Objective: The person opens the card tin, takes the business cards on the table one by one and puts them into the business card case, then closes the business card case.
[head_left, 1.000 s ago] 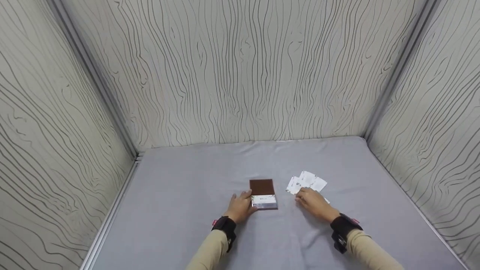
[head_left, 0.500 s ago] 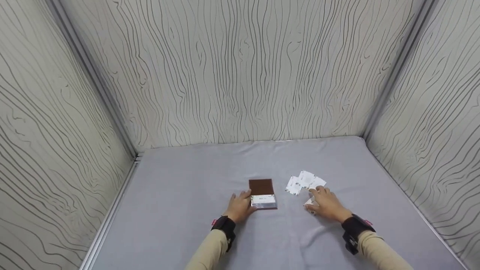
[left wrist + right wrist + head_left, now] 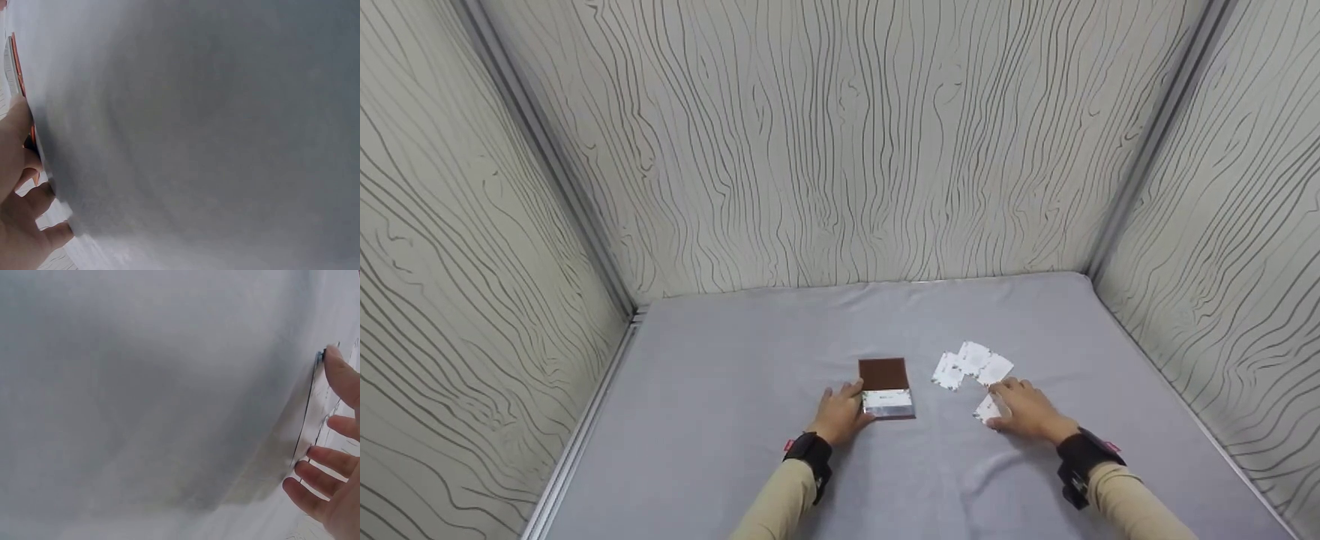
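A brown card holder (image 3: 883, 373) lies unfolded on the cloth in the head view. In its near half, a white printed card sits in a clear pocket. My left hand (image 3: 838, 417) holds the holder by its left side, thumb at the near corner and a finger higher up. My right hand (image 3: 1026, 411) holds a white card (image 3: 985, 409) between thumb and fingertips. The right wrist view shows that card (image 3: 310, 410) nearly edge-on, thumb at one end and fingers at the other. Several white cards (image 3: 973, 357) with small printed corner motifs overlap just beyond the right hand.
Grey cloth (image 3: 735, 360) covers the table, with soft creases in front of the right hand. Pale panels (image 3: 840, 150) with dark wood-grain lines stand at the back and both sides. A metal rail (image 3: 577, 450) runs along the left edge.
My right hand has moved to the right, away from the holder, and a card has come apart from the others with it. My left hand and the holder stay in place.
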Demonstrator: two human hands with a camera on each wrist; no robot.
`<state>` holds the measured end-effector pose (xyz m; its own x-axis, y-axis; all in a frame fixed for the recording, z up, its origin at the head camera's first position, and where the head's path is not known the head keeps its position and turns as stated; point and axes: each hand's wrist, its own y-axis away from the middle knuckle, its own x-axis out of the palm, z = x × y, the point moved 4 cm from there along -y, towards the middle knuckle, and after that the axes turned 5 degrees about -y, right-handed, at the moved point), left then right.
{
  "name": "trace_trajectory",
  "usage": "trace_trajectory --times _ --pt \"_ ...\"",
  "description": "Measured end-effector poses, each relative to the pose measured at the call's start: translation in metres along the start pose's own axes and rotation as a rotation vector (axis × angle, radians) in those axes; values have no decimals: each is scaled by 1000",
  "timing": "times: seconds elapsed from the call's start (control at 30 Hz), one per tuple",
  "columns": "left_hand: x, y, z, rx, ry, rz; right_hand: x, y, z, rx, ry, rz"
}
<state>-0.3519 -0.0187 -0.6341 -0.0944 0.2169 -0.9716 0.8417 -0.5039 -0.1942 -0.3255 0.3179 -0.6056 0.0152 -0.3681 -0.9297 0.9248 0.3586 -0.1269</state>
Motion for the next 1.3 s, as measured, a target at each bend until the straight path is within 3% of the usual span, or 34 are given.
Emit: trace_trajectory --times 0.3,0.53,0.9,1.1,1.3 --pt "-2 1 0 -3 20 -3 -2 -4 -2 -28 -48 2" --pt "0 1 -1 0 14 -20 -4 -6 -2 12 -52 7" --pt "-10 1 -4 -26 9 44 -6 -6 -3 103 -59 38" --pt "-5 0 -3 -35 25 36 -4 -8 -6 119 -65 44" --pt "-2 -1 -2 -38 15 25 -4 -9 -10 118 -70 -1"
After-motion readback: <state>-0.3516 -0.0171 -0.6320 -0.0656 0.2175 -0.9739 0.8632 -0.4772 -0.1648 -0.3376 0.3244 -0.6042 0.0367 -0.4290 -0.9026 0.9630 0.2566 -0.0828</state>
